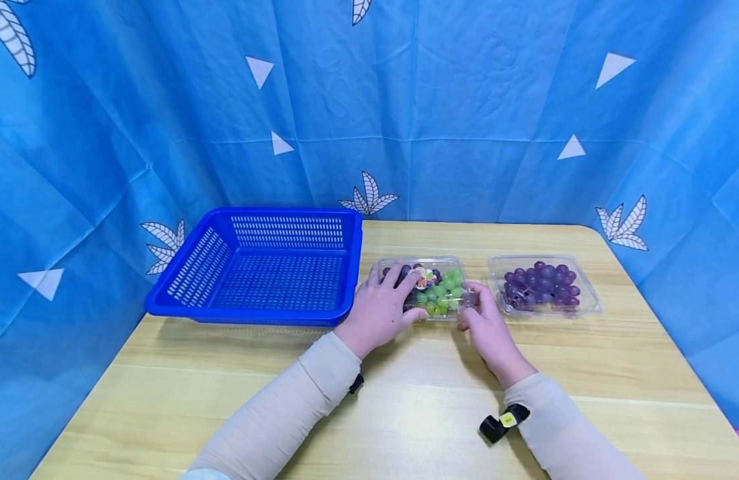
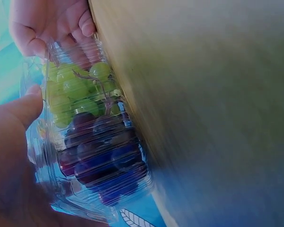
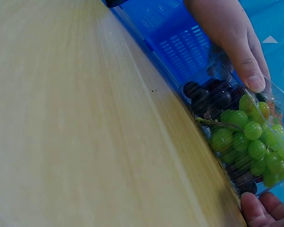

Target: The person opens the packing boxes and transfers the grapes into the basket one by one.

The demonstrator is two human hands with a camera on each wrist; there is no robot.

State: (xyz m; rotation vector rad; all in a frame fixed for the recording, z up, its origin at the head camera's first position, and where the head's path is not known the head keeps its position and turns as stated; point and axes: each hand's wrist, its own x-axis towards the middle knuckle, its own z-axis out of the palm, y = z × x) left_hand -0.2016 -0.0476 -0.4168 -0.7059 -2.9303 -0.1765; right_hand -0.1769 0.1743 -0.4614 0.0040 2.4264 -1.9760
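Nearest to me in the head view are my two sleeved forearms, coming up over the wooden table point(image 1: 405, 427); a small black and yellow tag point(image 1: 503, 421) sits at my right wrist.

Just beyond them, both hands are on the mixed grape box point(image 1: 441, 293), a clear plastic clamshell standing on the table about midway across, just right of the basket. My left hand point(image 1: 378, 308) lies over the box's left end: the fingers are curled over the lid and the thumb presses the near side, so I am gripping it from that end. My right hand point(image 1: 486, 323) holds the right end, with the thumb on the near right corner and the fingers wrapped round the side.

In the left wrist view the box point(image 2: 92, 151) sits flat on the table, green grapes point(image 2: 78, 87) at the end toward my right hand point(image 2: 52, 23) and dark grapes point(image 2: 102, 158) nearer my left thumb point(image 2: 23, 106). In the right wrist view I see the same split, with green grapes point(image 3: 248, 135) at my right hand's end and my left thumb point(image 3: 251, 75) on the lid.

Touching or almost touching the box's left side is the blue basket point(image 1: 258, 267), with slotted walls. To the right, a little apart from my right hand, stands a second clear box of purple grapes point(image 1: 542, 283), lid closed.

Farthest back, a blue cloth point(image 1: 465, 120) with white leaves and triangles hangs round the table.
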